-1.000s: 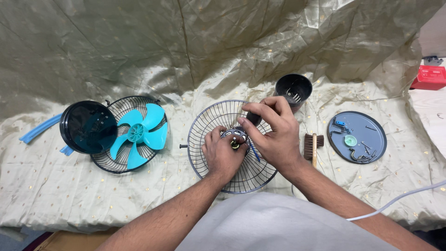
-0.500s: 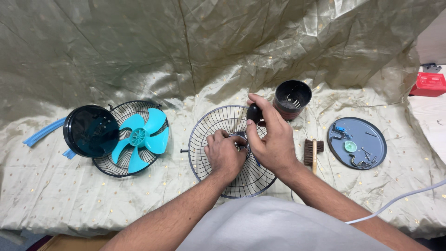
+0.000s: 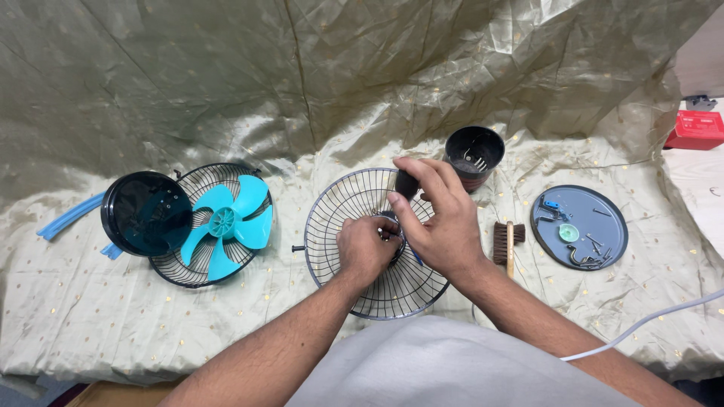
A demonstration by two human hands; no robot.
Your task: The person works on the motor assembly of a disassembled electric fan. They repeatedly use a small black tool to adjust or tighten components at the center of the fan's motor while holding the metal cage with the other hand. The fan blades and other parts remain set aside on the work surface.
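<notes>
A round black wire fan guard lies flat on the cloth in front of me. My left hand rests closed on its centre hub, pinching a small part there. My right hand is just to the right of it, wrapped around a dark-handled tool, likely a screwdriver, whose tip points down at the hub. What sits under the fingers is hidden.
At the left lies a second wire guard bearing a teal fan blade, with a black round cover and a blue strip beside it. A black motor housing, a brush, a grey dish of screws, a red box and a white cable are at the right.
My right hand has slid slightly down and closed in over the hub beside my left hand. The view has shifted a little; the objects on the cloth stay where they were.
</notes>
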